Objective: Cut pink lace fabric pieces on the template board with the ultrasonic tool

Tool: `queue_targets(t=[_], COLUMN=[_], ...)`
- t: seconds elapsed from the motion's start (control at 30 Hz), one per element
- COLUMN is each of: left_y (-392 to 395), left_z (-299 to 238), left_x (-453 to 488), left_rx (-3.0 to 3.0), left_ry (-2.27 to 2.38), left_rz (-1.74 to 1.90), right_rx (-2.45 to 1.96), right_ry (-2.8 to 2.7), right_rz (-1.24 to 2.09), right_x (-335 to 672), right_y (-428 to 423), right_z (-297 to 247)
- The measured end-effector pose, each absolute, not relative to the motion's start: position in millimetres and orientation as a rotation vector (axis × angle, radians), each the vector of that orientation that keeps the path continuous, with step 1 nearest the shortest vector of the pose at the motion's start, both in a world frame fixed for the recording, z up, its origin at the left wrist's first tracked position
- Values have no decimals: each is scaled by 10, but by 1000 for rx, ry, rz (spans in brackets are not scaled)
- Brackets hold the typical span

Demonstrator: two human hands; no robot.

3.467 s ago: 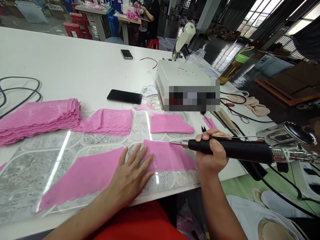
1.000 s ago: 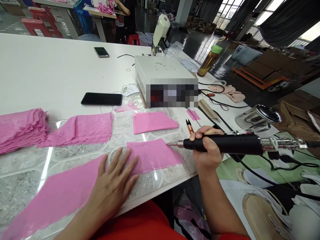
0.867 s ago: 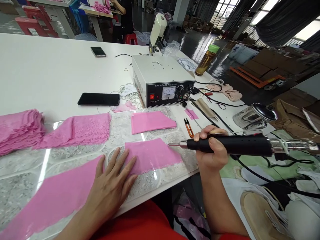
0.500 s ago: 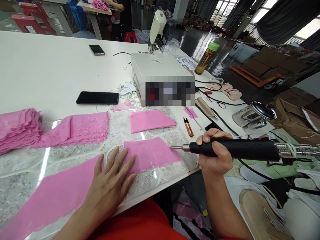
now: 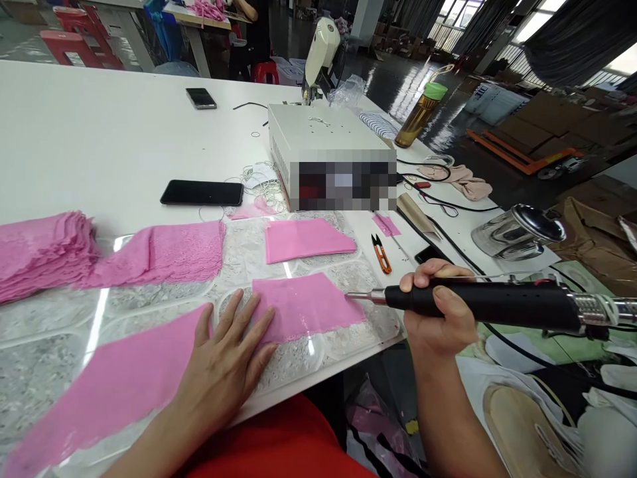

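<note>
My left hand point(image 5: 226, 362) lies flat with fingers spread on a long pink lace strip point(image 5: 119, 385), its fingertips on the edge of a smaller pink lace piece point(image 5: 311, 304). My right hand point(image 5: 440, 312) is wrapped round a black rod-shaped cutting tool point(image 5: 482, 304) with a cable. The tool's metal tip point(image 5: 355, 297) points left and touches the right edge of that smaller piece. Both pieces rest on a clear patterned plate point(image 5: 308, 352) at the table's front edge.
A white control box point(image 5: 323, 149), black phone point(image 5: 202, 192), orange snips point(image 5: 382, 254), another pink piece point(image 5: 303, 239) and stacked pink lace point(image 5: 44, 252) lie on the white table point(image 5: 99, 133). A bottle point(image 5: 421, 113), metal pot point(image 5: 517, 232) and cables are at right. Another person sits far back.
My right hand and the tool have drifted slightly right along the small piece's edge. My left hand stays flat on the lace. The view has shifted a little.
</note>
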State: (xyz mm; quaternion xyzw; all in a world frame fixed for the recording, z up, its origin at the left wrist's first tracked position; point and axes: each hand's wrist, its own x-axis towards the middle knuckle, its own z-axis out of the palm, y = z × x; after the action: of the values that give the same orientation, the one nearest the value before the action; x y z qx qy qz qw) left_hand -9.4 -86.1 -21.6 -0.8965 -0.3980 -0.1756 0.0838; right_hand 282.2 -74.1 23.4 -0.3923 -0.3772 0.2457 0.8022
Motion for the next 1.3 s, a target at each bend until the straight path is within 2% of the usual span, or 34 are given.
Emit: queue_targets(t=[1.3], left_y=[-834], left_z=[-244], left_x=[-95], left_rx=[-2684], left_ry=[-1201], left_rz=[-578], right_rx=[-884], right_ry=[-900], right_rz=[482], right_x=[2999], right_y=[-912], right_z=[270])
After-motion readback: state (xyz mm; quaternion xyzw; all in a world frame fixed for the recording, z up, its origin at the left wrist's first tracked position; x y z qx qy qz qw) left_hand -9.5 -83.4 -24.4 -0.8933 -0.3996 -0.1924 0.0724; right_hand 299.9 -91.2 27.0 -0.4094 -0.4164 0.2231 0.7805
